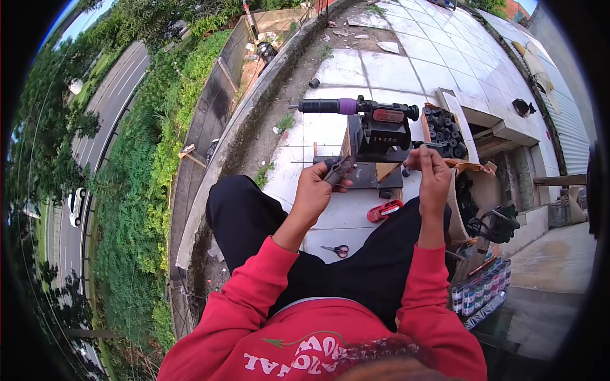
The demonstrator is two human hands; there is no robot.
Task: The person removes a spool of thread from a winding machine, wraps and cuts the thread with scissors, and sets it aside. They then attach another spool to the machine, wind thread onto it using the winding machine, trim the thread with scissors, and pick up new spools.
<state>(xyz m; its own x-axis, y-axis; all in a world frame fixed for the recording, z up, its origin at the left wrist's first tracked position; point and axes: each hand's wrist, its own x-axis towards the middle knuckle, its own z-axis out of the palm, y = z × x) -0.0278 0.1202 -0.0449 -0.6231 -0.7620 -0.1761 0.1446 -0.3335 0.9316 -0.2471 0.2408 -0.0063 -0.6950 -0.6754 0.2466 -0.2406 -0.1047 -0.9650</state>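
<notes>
My left hand [316, 192] is closed around a dark, worn piece [342, 167] whose exact kind I cannot make out. It is just in front of a black machine [379, 132] with a red label, pale digits and a long handle [327, 106] with a purple band. My right hand [433, 178] is raised at the machine's right side, thumb and fingers pinched together. Whatever lies between those fingertips is hidden or too small to name. The machine stands on a low stand between my knees.
A box [447, 130] of black cylindrical pieces is right of the machine. Scissors [340, 251] and a red object [384, 211] lie on the tiles between my legs. Several coloured spools or cans [481, 289] are at lower right. A low wall [244, 124] runs along the left.
</notes>
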